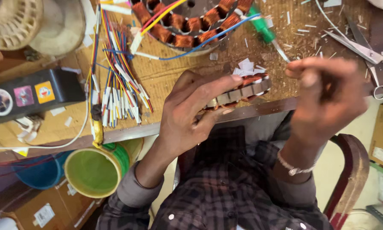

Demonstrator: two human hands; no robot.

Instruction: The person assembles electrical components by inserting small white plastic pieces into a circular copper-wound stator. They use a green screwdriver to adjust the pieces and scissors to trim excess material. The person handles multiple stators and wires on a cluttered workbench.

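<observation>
The left hand [191, 115] closes its grip around a small stator [242, 90] with copper windings, held just above the surface [166, 76] edge. Beside the stator, the right hand [328, 98] is blurred, its grip unclear. Scissors [362, 49] lie beyond it; coloured wires [119, 85] left.

Beyond the left hand [187, 115], bare surface [166, 74] lies open; wire bundle [117, 81] blocks leftward, scissors [366, 51] rightward.
</observation>
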